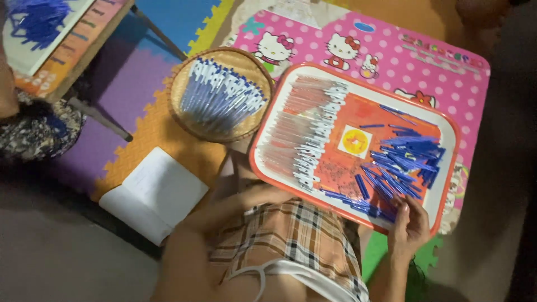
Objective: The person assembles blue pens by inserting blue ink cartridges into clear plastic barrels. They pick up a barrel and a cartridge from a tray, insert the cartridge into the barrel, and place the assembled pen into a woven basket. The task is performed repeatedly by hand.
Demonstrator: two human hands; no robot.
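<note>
round woven basket [180,89] of assembled blue pens [221,95] left of the tray; white box [156,193] on foam floor mat [140,72]; pink cartoon-cat desk [335,39]; second desk [72,56] upper left.

Beside the orange tray [268,168], the left hand [224,204] is blurred, its fingers indistinct. The right hand [408,226] covers the blue caps [405,162] at the tray's near edge. The second bench [67,50] is cut off.

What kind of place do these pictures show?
Probably a home floor used for piecework: foam puzzle mats, a low pink cartoon table, and a tray of blue pen parts.
</note>
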